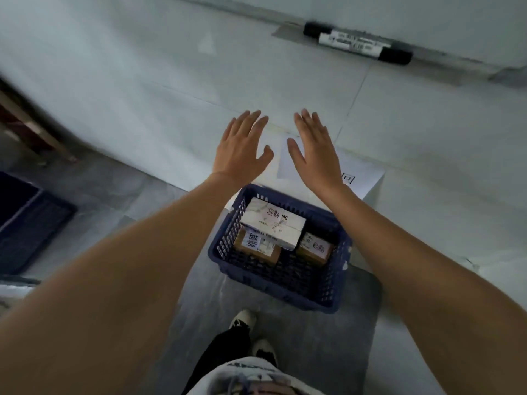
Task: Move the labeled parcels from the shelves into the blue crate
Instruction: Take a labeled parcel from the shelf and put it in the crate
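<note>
The blue crate point(281, 276) sits on the floor at lower centre, holding three labeled parcels point(272, 223) stacked toward its far wall. Above it, left hand point(242, 149) and right hand point(313, 155) spread wide, empty, palms inward, likely just released.

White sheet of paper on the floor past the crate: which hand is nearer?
Right. The right hand overlaps the white sheet in view; the left hand hangs off its left edge.
</note>
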Motion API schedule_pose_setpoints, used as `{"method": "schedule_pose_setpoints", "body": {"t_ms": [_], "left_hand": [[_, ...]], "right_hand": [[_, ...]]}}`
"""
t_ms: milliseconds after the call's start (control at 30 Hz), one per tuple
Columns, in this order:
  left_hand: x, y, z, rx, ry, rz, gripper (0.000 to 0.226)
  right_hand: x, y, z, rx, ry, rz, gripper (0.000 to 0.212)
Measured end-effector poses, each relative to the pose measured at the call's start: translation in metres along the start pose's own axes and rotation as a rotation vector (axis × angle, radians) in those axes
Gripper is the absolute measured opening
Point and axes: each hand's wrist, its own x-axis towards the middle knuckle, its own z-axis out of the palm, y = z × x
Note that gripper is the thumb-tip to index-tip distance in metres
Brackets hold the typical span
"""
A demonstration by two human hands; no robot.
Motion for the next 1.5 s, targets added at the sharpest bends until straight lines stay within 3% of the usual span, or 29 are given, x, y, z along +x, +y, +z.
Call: {"method": "schedule_pose_setpoints", "body": {"t_ms": [200, 433, 667, 867, 1200, 1500], "left_hand": [[-0.067, -0.055, -0.115, 0.183, 0.107, -0.172, 0.062], [-0.196, -0.131, -0.274, 0.440, 0.326, -0.512, 0.066], [-0.374, -0.163, -0.388, 0.717, 0.445, -0.858, 0.069], [-0.552, -0.168, -0.460, 0.882, 0.485, -1.141, 0.070], [-0.765, -0.141, -0.502, 1.016, 0.442, -1.456, 0.068], [-0.843, -0.196, -0.478, 0.987, 0.383, -1.517, 0.068]], "right_hand": [[0.034, -0.111, -0.024, 0.011, -0.028, -0.300, 0.058], [0.038, -0.325, -0.025, 0.097, 0.010, -0.689, 0.060], [-0.051, -0.538, -0.014, 0.207, -0.032, -1.026, 0.063], [-0.156, -0.679, -0.011, 0.305, -0.041, -1.221, 0.063], [-0.295, -0.829, 0.018, 0.447, -0.165, -1.335, 0.062], [-0.349, -0.880, 0.108, 0.404, -0.347, -1.457, 0.059]]}}
